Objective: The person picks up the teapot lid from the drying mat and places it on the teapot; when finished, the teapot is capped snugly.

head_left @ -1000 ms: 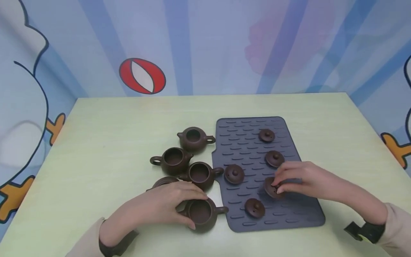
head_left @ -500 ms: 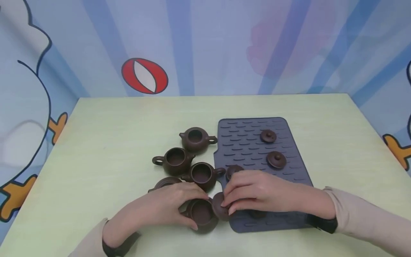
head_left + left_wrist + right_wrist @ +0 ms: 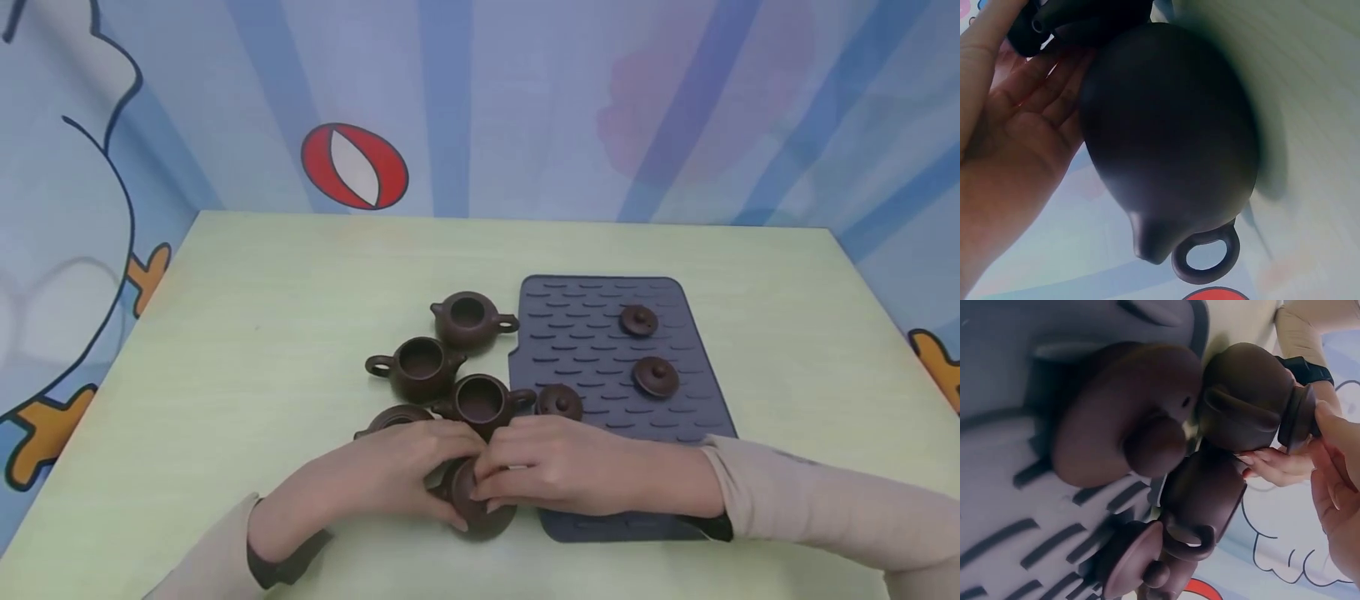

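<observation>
The right hand (image 3: 558,468) pinches a brown lid (image 3: 1299,419) between closed fingers at the mouth of the nearest teapot (image 3: 489,523), on the worktop (image 3: 300,287) left of the grey mat (image 3: 588,346). The left hand (image 3: 393,471) grips that teapot's body, fingers and thumb spread round it.

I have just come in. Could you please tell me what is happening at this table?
A person's left hand holds a small, round, dark brown teapot on the pale yellow-green table. The right hand pinches a round, dark brown lid at the pot's mouth; I cannot tell whether it is fully seated. Three similar teapots stand open nearby, and a fifth teapot is partly hidden by the left hand. Other lids lie on the dark grey, ridged mat.
</observation>
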A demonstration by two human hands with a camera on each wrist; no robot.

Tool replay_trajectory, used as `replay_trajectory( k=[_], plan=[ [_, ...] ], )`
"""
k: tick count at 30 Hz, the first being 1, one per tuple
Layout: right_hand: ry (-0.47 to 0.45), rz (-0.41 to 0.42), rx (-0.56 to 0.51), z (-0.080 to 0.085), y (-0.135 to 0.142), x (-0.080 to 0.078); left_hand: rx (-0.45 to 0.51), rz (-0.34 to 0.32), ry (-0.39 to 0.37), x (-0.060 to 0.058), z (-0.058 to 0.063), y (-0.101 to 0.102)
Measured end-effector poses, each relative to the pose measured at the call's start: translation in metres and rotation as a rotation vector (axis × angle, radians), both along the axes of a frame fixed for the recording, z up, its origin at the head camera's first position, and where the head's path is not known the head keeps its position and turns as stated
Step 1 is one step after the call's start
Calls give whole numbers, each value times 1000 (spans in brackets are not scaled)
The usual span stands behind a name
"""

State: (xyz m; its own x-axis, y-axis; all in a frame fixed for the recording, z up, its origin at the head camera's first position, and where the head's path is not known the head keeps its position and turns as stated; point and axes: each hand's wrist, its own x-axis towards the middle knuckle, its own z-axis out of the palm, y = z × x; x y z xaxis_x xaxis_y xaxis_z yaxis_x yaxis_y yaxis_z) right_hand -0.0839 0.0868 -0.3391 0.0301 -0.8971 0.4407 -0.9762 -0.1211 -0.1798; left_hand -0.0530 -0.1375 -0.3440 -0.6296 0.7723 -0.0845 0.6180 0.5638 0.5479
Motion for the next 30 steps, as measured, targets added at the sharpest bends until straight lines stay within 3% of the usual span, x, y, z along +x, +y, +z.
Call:
replay_trajectory(
  k=[10,15,19,24,30],
  plan=[
    [-34,-40,43,-8,-3,-1,-16,-24,26,-1,2,-2],
    [-51,-57,37,-9,0,0,33,-39,-23,-2,8,-8],
    [-97,-89,33,-10,11,-2,66,8,-63,-7,17,-20],
    [-171,-172,58,-11,31,-4,76,101,-9,-12,27,-43],
    [-283,-280,61,-13,62,-4,27,184,27,-13,23,-62]
  ],
)
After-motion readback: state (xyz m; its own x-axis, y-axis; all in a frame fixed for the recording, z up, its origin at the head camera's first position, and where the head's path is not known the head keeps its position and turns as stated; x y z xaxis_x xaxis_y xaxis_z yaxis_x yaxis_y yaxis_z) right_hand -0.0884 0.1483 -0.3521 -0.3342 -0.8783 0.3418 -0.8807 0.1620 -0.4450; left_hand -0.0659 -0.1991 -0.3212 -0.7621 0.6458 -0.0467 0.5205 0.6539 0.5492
